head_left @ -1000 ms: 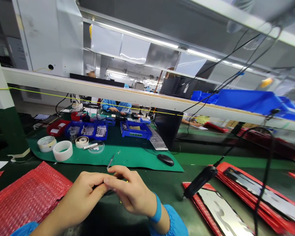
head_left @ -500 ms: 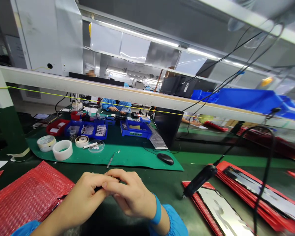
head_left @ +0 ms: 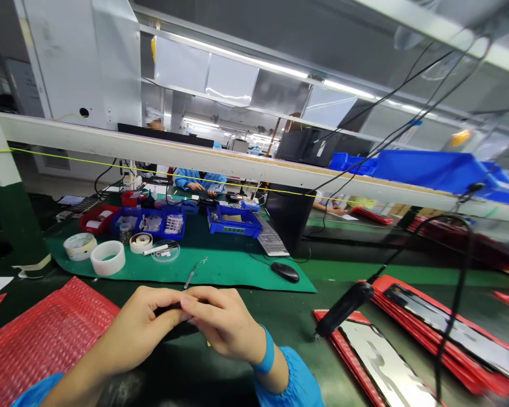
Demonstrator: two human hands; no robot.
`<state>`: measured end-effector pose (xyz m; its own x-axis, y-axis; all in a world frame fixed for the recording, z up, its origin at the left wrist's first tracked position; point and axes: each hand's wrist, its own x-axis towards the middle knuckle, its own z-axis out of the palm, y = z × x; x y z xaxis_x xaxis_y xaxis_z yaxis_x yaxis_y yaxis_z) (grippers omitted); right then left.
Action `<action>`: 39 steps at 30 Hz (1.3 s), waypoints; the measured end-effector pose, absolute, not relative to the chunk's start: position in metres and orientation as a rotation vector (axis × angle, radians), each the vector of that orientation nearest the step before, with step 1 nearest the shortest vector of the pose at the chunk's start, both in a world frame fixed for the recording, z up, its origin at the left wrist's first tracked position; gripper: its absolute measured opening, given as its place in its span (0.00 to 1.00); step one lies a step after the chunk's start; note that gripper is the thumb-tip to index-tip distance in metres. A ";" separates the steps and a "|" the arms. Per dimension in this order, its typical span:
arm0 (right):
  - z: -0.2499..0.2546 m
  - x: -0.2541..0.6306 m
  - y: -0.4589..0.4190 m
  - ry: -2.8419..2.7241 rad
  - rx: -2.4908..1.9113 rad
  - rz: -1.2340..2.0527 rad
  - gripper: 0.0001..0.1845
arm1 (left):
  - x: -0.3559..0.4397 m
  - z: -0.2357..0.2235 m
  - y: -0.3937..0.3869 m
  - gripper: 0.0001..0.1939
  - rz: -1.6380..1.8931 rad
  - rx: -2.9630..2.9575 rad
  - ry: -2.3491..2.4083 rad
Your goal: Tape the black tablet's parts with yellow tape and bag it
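My left hand and my right hand meet over the dark green bench, fingertips pinched together on a small dark part that is mostly hidden between them. Both wrists wear blue cuffs. Metal tweezers lie on the green mat just beyond my fingers. A red bubble-wrap bag lies to the left of my left hand.
White tape rolls, a clear dish, blue parts trays, a keyboard and a mouse sit on the mat. A hanging electric screwdriver and red trays with panels are at right. Another person's hands work across the bench.
My hands stay joined and have shifted only slightly; the fingers have adjusted their pinch on the small part. The view has drifted a little.
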<state>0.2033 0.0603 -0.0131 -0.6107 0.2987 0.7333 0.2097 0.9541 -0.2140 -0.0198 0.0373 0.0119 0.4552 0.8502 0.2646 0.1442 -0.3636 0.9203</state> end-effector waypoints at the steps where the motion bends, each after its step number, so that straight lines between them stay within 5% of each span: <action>1: -0.013 0.204 0.062 -2.245 -0.349 0.144 0.33 | -0.021 0.012 0.038 0.13 0.985 1.785 0.848; 18: -0.012 0.202 0.048 -2.339 -0.447 -0.037 0.26 | -0.014 0.003 0.031 0.15 0.981 1.908 0.776; 26: -0.011 0.207 0.063 -2.310 -0.372 0.136 0.33 | -0.019 0.011 0.039 0.13 1.022 1.843 0.875; 39: -0.024 0.205 0.074 -2.238 -0.382 0.101 0.30 | -0.027 -0.002 0.048 0.15 1.215 1.942 0.969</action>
<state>0.2053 0.0744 -0.0237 -0.5992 0.3063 0.7397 0.2386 0.9502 -0.2002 -0.0269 0.0479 -0.0019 0.2999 0.8427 0.4471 0.2484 -0.5214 0.8163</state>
